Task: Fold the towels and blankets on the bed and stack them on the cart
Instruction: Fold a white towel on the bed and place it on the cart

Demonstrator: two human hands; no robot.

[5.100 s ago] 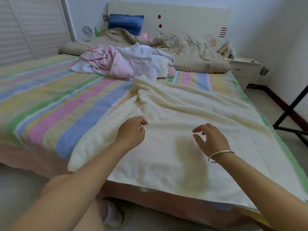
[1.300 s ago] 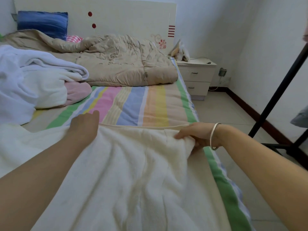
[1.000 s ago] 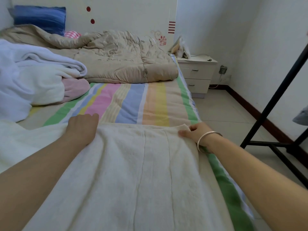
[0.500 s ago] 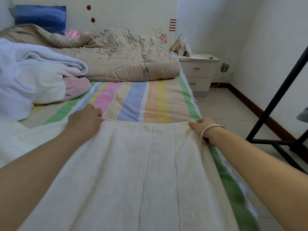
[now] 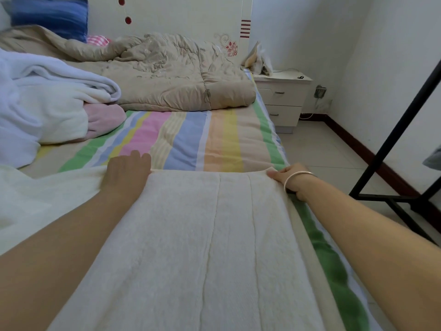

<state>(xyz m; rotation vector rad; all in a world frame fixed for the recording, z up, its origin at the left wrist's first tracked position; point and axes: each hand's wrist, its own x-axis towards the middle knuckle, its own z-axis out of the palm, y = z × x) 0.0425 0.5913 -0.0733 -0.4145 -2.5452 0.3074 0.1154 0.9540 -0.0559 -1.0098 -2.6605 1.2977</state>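
The person is stretching both arms over a large cream terry towel [image 5: 214, 247] that is lying, seemingly doubled, on the pastel-striped bed sheet [image 5: 186, 139]. The left hand [image 5: 126, 175] is resting flat on the towel's far edge with its fingers straight, apparently pinning that side down. The right hand [image 5: 291, 181], wearing a thin silver bangle [image 5: 298, 180], is pinching the far corner, thumb on top and fingers tucked beneath, probably drawing the hem taut and square. The hands are sitting well apart, and the hem is running straight between them. Beyond the left hand, a rumpled heap of white and pink towels [image 5: 47, 103] is waiting unfolded. Right of the right hand, a black metal frame [image 5: 393, 139] is standing on the floor. I cannot tell whether it is the cart.
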